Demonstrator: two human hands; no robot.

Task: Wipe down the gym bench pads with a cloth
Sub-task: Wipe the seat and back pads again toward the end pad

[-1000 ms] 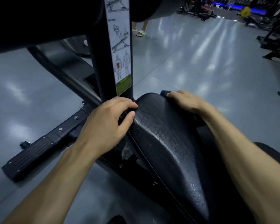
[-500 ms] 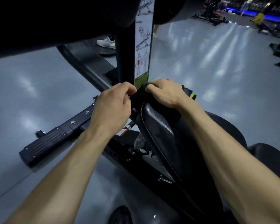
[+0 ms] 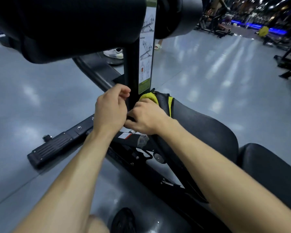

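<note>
Head view puts the cloth [image 3: 149,98], dark with yellow-green edging, bunched at the far tip of the seat pad [image 3: 205,132], just right of the black post [image 3: 133,81] and touching both. The right hand [image 3: 146,117] lies at the near edge of the cloth with its fingers curled down toward the post's foot; I judge it grasps a fold of cloth there, though the fingertips are hidden and I cannot tell for sure. The left hand [image 3: 110,109] is curled just left of the post, thumb and fingers drawn together near its side; whether it pinches a bit of cloth or only steadies against the post I cannot tell.

The step in hand looks like working the cloth round the narrow front of the seat pad where it meets the post. Next the cloth wants spreading flat and drawing back along the pad toward the near side, then on to the back pad [image 3: 272,169] at near right and the roller pads [image 3: 74,27] overhead.

Both sets of fingertips are covered by the hands themselves. The pad's front tip lies under the cloth, the back pad is cut off at the right edge, and the sticker [image 3: 146,56] on the post is too small to read
</note>
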